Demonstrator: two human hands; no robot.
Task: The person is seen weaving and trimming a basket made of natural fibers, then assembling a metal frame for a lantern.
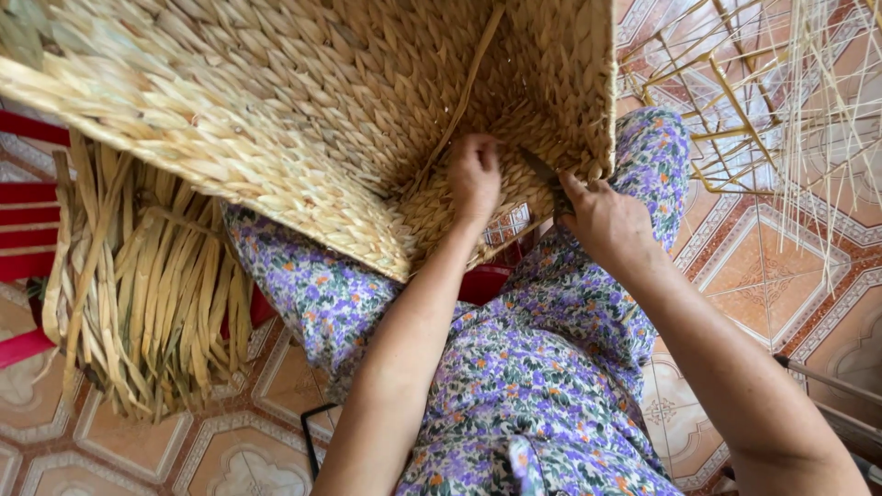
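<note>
Your left hand (475, 176) is closed, pinching a loose straw strand (464, 96) inside the woven basket (303, 110) filling the upper frame; your right hand (606, 220) grips a dark tool (542, 170) at its rim; dried straw bundle (147, 285) lies left.

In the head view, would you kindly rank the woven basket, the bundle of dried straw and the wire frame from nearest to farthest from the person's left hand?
1. The woven basket: the left hand is pressed into its weave, touching it.
2. The wire frame: upper right, past the right hand.
3. The bundle of dried straw: far left, on the tiled floor.
</note>
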